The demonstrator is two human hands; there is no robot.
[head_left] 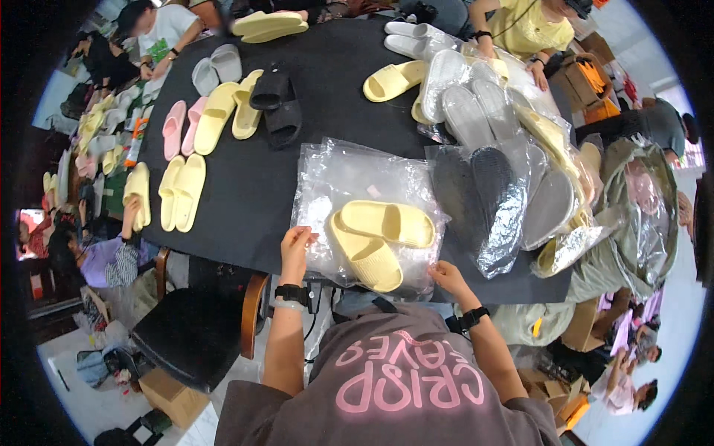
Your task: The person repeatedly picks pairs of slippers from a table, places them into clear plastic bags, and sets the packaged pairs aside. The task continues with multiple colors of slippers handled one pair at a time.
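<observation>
A pair of pale yellow slippers (pixel 388 223) lies on a stack of clear plastic bags (pixel 327 178) at the table's near edge. One slipper lies crosswise over the other. My left hand (pixel 297 249) pinches the left edge of the plastic at its near side. At the near right corner, my right hand (pixel 448 281) is closed with thumb and fingers on the plastic. Whether each hand grips one bag or several layers I cannot tell. Just to the right of the bags lie dark slippers in clear wrapping (pixel 491 201).
The black table (pixel 230 201) also bears bagged grey slippers (pixel 468 111), loose yellow slippers (pixel 182 192), pink slippers (pixel 175 130) and black slippers (pixel 279 111). A large sack (pixel 639 215) stands at the right. A chair (pixel 201 334) is at my left. Other people work around the table.
</observation>
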